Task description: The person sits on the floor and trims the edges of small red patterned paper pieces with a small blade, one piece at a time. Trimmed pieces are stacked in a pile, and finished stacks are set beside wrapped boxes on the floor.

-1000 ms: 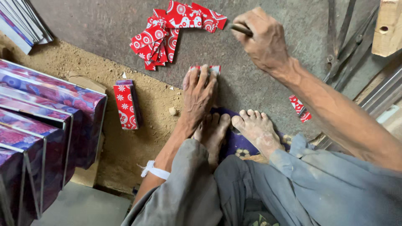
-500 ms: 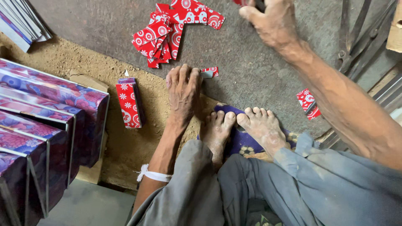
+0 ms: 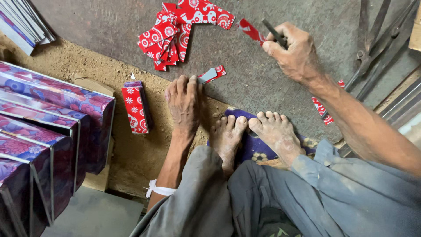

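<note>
Right hand (image 3: 294,52) lowered, grip holding dark tool (image 3: 274,32), left hand (image 3: 183,102) flat, touching red strip (image 3: 212,74)

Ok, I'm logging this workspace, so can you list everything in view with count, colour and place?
Red white-patterned cut sheet pieces: a pile, top centre.
Small red patterned box: one, left of the left hand.
Purple floral sheet-metal boxes: several, far left.
Small red and grey strip: one, at the left fingers.
Dark metal shears: one pair, top right.
Purple patterned mat: one, under the feet.
Left hand: flat on the floor.
Right hand: gripping a thin dark metal tool.
Bare feet: two, centre.
</note>
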